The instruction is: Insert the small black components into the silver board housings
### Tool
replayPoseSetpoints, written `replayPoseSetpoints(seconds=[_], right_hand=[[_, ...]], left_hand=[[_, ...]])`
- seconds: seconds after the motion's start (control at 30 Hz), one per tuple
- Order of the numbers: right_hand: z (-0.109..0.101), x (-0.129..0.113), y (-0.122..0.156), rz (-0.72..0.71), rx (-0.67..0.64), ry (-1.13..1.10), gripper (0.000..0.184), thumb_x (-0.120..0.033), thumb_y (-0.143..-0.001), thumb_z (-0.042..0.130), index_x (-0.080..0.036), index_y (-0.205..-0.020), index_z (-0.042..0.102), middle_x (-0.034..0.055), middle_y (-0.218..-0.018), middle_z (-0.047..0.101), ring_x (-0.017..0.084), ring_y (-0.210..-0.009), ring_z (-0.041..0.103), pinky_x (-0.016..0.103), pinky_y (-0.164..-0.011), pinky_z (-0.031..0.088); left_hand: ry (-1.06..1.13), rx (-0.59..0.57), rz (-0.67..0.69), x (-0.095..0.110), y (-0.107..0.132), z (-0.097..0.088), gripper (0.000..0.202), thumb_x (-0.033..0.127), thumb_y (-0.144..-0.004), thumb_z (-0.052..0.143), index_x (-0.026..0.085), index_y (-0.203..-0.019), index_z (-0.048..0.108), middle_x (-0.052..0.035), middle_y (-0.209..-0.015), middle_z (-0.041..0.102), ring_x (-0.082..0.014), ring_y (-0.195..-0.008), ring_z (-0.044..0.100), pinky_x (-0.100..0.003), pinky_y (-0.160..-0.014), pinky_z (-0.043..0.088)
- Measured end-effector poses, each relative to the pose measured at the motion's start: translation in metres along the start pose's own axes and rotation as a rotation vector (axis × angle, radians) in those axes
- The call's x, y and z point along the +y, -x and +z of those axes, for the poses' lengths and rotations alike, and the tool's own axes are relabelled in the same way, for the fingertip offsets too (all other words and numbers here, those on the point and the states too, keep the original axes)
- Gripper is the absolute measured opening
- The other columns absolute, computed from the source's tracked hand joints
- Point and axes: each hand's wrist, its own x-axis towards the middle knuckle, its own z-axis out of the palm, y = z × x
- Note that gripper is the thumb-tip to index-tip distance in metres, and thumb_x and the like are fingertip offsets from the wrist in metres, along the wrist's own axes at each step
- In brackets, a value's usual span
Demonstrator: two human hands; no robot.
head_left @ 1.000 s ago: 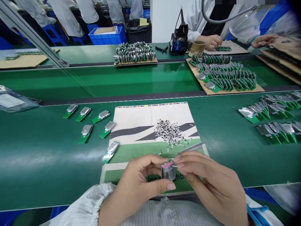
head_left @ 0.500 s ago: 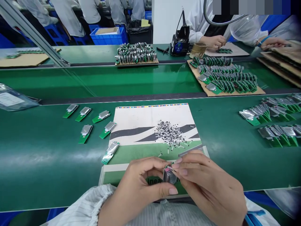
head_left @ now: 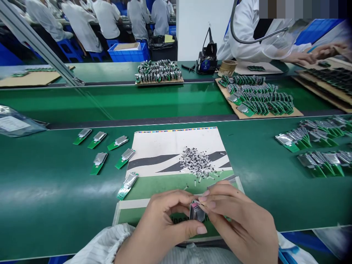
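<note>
My left hand (head_left: 162,218) grips a small circuit board with a silvery metal block (head_left: 197,213) between thumb and fingers, held upright above the front of the printed sheet (head_left: 156,143). A pink patch shows on its top edge. My right hand (head_left: 242,220) has its fingertips pinched together at that top edge; a thin sliver shows there, too small to name. Just beyond the hands, a heap of tiny black-and-silver parts (head_left: 195,161) lies on the sheet. To the left, one green board (head_left: 128,186) rests at the sheet's edge, with several similar boards (head_left: 99,163) behind it.
At right stand rows of boards (head_left: 316,161). A cardboard tray of boards (head_left: 297,111) sits across the green channel, near another boarded stack (head_left: 159,71) and a black device (head_left: 206,60). A plastic bag (head_left: 19,123) lies far left. A co-worker's hands (head_left: 316,55) work at back right.
The whole view has tilted up slightly, so things sit lower in the picture. My hands keep the same grip on the board. The co-worker's hands have shifted right, to the cardboard stack.
</note>
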Motion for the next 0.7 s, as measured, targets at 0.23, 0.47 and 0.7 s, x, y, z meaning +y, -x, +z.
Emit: replayPoseSetpoints(seconds=[0.23,0.47,0.7], right_hand=[[0.007,0.008,0.01,0.217,0.045,-0.259,0.026,-0.006,-0.083,0.061,-0.029,-0.095,0.062,0.0008,-0.081,0.068,0.017,-0.075,0.066,0.028,-0.058,0.056],[0.007,0.005,0.009,0.029,0.047,-0.08,0.032,0.0,-0.083,0.057,-0.027,-0.101,0.06,0.0002,-0.08,0.071,0.017,-0.074,0.066,0.033,-0.068,0.056],[-0.001,0.004,0.012,0.151,-0.07,-0.113,0.032,-0.01,-0.086,0.059,-0.03,-0.111,0.059,0.0025,-0.094,0.071,0.019,-0.091,0.068,0.028,-0.07,0.06]], left_hand=[[-0.094,0.011,0.014,0.003,-0.002,0.001,0.015,0.023,-0.068,0.081,0.023,-0.083,0.076,-0.0046,-0.082,0.07,-0.0189,-0.076,0.064,-0.026,-0.071,0.055],[-0.154,0.01,0.049,0.004,-0.002,0.003,0.013,0.022,-0.07,0.079,0.023,-0.083,0.076,-0.0034,-0.08,0.071,-0.0183,-0.076,0.065,-0.024,-0.07,0.054],[-0.228,0.037,0.074,0.005,-0.003,0.003,0.011,0.021,-0.068,0.08,0.022,-0.077,0.075,-0.0031,-0.077,0.072,-0.017,-0.072,0.065,-0.022,-0.066,0.053]])
